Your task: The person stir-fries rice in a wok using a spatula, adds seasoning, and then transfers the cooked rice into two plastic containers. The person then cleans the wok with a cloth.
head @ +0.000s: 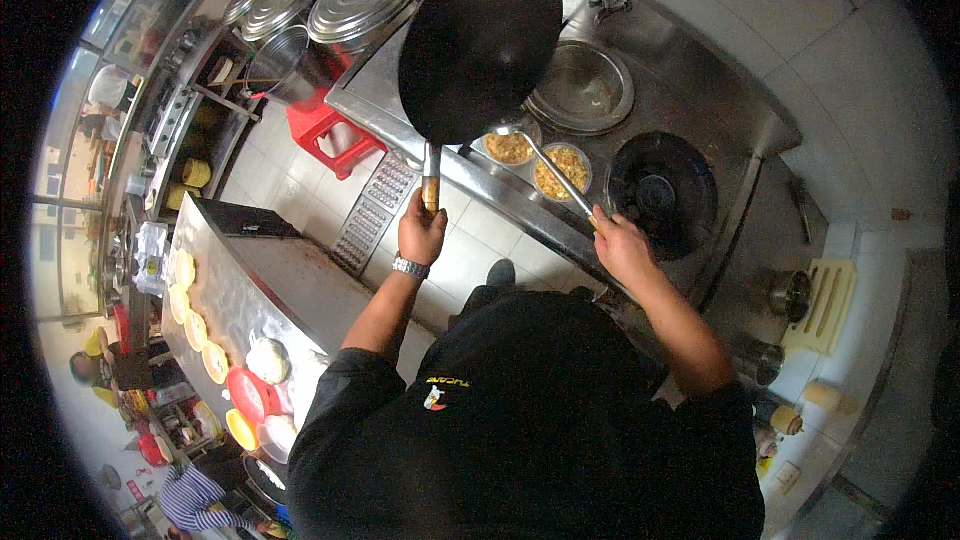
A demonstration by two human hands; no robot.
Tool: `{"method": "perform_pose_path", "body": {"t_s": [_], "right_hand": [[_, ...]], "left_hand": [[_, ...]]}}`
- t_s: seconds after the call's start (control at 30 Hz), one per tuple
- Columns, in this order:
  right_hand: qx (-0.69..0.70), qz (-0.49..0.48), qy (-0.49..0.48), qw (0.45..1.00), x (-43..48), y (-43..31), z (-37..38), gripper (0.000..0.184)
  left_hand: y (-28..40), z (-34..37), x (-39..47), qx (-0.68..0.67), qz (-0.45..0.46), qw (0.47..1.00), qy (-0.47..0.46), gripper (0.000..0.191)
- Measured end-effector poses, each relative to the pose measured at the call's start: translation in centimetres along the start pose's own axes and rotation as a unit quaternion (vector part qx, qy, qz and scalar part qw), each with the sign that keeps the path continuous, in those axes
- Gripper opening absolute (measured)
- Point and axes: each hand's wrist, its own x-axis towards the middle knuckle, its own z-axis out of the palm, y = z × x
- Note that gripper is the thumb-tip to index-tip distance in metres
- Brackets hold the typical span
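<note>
My left hand [422,234], with a watch on its wrist, grips the wooden handle of a black wok [484,45]. The wok is raised and tilted over the edge of the steel stove counter [517,214]. In my right hand [624,249] is the wooden-ended handle of a metal ladle [559,175], its bowl close to the wok's lower rim. Beneath the ladle stand two clear round containers of yellowish food, one nearer the wok [506,154] and one to its right [574,165]. Right of them sits a black round burner ring [660,191].
A metal basin [626,90] is set in the counter below a faucet [615,9]. Large lidded pots [364,0] and a red plastic stool [341,142] stand left. Behind my left arm, a steel table [247,277] holds several bowls. Other people [191,499] are at the far left.
</note>
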Motion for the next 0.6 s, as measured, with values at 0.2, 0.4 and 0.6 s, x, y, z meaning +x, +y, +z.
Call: {"method": "perform_pose_path", "body": {"t_s": [0.2, 0.4, 0.6], "right_hand": [[0.030, 0.006, 0.063, 0.998, -0.4, 0.1, -0.1, 0.042], [0.007, 0.041, 0.018, 0.999, -0.4, 0.3, 0.4, 0.045], [0.033, 0.063, 0.000, 0.997, -1.0, 0.1, 0.5, 0.047]], "left_hand": [[0.4, -0.6, -0.3, 0.018, -0.014, 1.000, -0.013, 0.050], [-0.6, -1.1, 0.3, -0.019, -0.018, 1.000, -0.006, 0.052], [-0.4, -1.4, 0.8, -0.086, -0.027, 0.996, -0.029, 0.051]]}}
